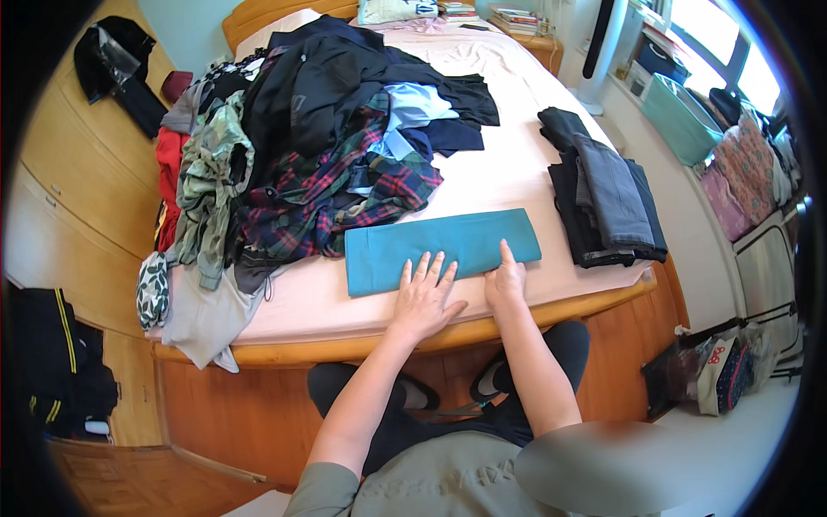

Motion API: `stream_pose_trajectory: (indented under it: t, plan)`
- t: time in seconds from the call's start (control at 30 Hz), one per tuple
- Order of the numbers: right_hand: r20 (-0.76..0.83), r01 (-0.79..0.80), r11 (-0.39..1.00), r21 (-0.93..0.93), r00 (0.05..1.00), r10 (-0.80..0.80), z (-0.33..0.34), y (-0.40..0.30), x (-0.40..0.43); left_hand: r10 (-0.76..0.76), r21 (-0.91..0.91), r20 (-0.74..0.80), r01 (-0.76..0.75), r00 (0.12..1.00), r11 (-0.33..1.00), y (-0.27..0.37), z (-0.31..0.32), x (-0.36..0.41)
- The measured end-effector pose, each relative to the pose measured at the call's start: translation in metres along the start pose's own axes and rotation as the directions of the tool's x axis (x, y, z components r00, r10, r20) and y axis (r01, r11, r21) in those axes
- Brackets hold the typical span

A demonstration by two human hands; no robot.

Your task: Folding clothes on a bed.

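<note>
A folded teal cloth garment (439, 242) lies flat near the foot edge of the bed, its long side running left to right. My left hand (426, 297) rests palm down with fingers spread, their tips on the garment's near part. At the near edge, towards the right, is my right hand (507, 278). One of its digits points away from me over the cloth while the rest are bent. Whether those bent fingers reach under the edge is hidden.
A heap of loose clothes, including a plaid shirt (323, 194) and a black jacket (310, 90), covers the bed's left side. Folded dark trousers (607, 194) are stacked at the right. The wooden bed frame (291, 353) borders the pink sheet (471, 174). Wardrobe doors (77, 174) stand left.
</note>
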State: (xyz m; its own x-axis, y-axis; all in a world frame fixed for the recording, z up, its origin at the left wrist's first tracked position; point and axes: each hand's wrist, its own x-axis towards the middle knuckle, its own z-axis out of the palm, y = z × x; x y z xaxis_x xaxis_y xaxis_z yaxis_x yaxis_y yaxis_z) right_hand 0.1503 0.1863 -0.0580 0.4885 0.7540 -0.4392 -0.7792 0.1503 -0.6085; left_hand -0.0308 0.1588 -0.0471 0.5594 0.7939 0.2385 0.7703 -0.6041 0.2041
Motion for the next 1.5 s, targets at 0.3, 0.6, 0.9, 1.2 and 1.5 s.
stream_pose_trajectory:
  t: [0.3,0.6,0.9,1.2,1.5]
  plan:
    - [0.336,0.51,0.538,-0.671,0.856,-0.392,0.038,0.027,-0.04,-0.322,-0.607,-0.097,0.2,0.942,0.769,-0.049,0.004,-0.017]
    - [0.938,0.918,-0.397,0.001,0.137,0.319,0.044,0.083,-0.064,-0.736,-0.918,0.283,-0.048,0.615,-0.393,-0.11,-0.02,-0.026]
    - [0.851,0.884,-0.461,-0.073,0.296,0.434,0.048,0.074,-0.06,-0.681,-0.586,-0.321,0.427,0.659,0.689,-0.146,0.005,-0.033]
    - [0.793,0.754,-0.503,-0.423,0.576,0.196,0.064,0.065,0.034,-0.597,-0.398,-0.49,0.447,0.635,0.801,-0.133,0.017,-0.017]
    - [0.685,0.725,0.059,-0.686,0.672,-0.281,0.038,0.088,-0.036,-0.728,-0.367,-0.284,0.631,0.623,0.683,-0.174,0.011,-0.022]
